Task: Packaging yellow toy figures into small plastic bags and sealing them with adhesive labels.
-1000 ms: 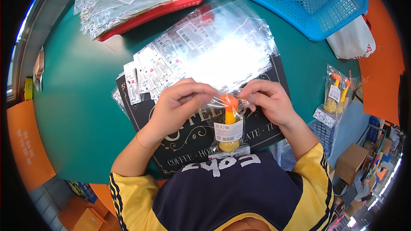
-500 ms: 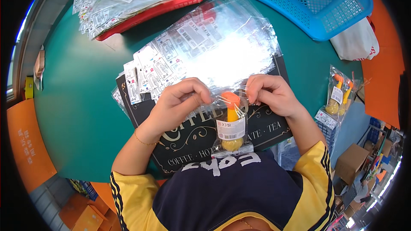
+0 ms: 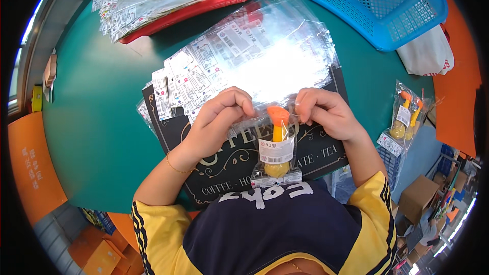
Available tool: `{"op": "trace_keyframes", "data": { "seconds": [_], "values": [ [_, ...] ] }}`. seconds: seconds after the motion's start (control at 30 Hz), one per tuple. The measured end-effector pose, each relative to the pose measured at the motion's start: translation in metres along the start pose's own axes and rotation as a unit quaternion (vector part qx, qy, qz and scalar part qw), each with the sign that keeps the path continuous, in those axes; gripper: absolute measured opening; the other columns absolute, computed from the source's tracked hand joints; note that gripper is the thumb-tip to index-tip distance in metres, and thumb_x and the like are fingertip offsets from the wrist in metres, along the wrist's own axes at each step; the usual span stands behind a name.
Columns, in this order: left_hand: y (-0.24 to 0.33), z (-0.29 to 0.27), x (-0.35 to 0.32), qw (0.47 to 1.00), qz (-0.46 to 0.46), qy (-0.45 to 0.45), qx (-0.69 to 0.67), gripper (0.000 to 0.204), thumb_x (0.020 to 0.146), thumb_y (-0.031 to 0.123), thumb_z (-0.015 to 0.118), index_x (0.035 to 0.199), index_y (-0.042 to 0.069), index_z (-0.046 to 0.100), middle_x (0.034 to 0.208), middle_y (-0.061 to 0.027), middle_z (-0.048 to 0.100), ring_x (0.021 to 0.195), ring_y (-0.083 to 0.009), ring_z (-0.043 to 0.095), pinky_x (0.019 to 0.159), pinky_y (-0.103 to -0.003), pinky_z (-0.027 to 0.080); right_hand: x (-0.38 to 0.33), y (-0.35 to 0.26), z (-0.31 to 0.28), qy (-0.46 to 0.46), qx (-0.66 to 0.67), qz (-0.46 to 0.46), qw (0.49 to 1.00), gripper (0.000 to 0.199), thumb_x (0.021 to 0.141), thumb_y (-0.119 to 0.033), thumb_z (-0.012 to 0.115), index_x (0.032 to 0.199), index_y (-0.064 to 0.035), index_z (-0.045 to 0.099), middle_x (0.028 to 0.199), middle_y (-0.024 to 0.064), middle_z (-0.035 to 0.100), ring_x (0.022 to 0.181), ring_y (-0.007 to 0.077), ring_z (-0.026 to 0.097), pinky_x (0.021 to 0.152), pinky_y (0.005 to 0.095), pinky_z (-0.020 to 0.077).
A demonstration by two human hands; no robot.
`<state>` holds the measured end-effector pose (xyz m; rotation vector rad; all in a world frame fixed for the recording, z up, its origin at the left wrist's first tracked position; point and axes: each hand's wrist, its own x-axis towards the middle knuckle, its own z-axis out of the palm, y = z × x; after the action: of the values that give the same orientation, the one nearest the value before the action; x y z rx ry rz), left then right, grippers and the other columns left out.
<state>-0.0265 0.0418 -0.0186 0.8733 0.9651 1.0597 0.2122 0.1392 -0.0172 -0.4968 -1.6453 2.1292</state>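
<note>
We pinch the bag [image 3: 276,148] top with left hand [image 3: 220,122] and right hand [image 3: 326,113], both grips closed, keeping its duck toy [image 3: 278,131] upright at the worktop's [image 3: 97,122] near edge.

bare green table [image 3: 102,122] left, bag stack [image 3: 244,61] ahead, blue basket [image 3: 402,15] blocking far right

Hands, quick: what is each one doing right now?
Left hand: closed, pinching the top edge of the clear bag with the yellow and orange toy.
Right hand: closed, pinching the same bag's top edge.

A round teal table [image 3: 102,122] (glare at its middle) stands amid orange seats [image 3: 30,168] and cardboard boxes [image 3: 417,196].
</note>
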Motion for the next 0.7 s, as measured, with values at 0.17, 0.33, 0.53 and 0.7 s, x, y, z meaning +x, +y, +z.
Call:
{"op": "trace_keyframes", "data": {
  "seconds": [0.17, 0.33, 0.53, 0.7],
  "values": [
    [0.004, 0.004, -0.001, 0.997, -0.043, 0.017, -0.059, 0.008, 0.088, 0.002, 0.047, 0.089, 0.001, 0.055, 0.093, -0.002, 0.049, 0.083, -0.0081, 0.044, 0.074, -0.021, 0.037, 0.0, 0.001, -0.001, 0.004, 0.017, 0.001, 1.0, 0.017, 0.086, 0.008, 0.042, 0.08, -0.0018, 0.054, 0.081, 0.0027, 0.051, 0.068, 0.0086, 0.046, 0.062, 0.0218, 0.0383],
    [-0.005, 0.012, 0.0, 0.999, 0.01, 0.014, -0.04, 0.019, 0.083, -0.006, 0.06, 0.097, 0.001, 0.05, 0.098, -0.0043, 0.047, 0.092, -0.0126, 0.054, 0.081, -0.028, 0.051, 0.001, 0.0, 0.001, 0.01, 0.012, -0.001, 1.0, 0.016, 0.086, 0.007, 0.043, 0.08, -0.0019, 0.055, 0.081, 0.0027, 0.052, 0.069, 0.0084, 0.046, 0.062, 0.0215, 0.0382],
    [-0.003, 0.011, 0.001, 0.991, -0.034, 0.02, -0.124, 0.021, 0.085, -0.003, 0.059, 0.103, 0.001, 0.049, 0.096, -0.0019, 0.05, 0.094, -0.009, 0.051, 0.08, -0.024, 0.048, 0.0, 0.0, 0.005, 0.063, -0.04, -0.016, 0.997, 0.005, 0.088, 0.0, 0.051, 0.089, -0.0038, 0.053, 0.08, 0.0039, 0.051, 0.068, 0.0093, 0.047, 0.06, 0.0218, 0.0385],
    [-0.005, 0.011, 0.0, 0.994, -0.024, 0.028, -0.102, 0.022, 0.085, -0.004, 0.059, 0.105, 0.0, 0.05, 0.095, -0.001, 0.049, 0.093, -0.0081, 0.051, 0.082, -0.023, 0.046, -0.002, -0.006, 0.008, 0.128, 0.08, 0.052, 0.987, 0.034, 0.088, 0.0, 0.055, 0.118, -0.0053, 0.041, 0.084, -0.0002, 0.051, 0.074, 0.005, 0.047, 0.067, 0.019, 0.039]
  ]
}}
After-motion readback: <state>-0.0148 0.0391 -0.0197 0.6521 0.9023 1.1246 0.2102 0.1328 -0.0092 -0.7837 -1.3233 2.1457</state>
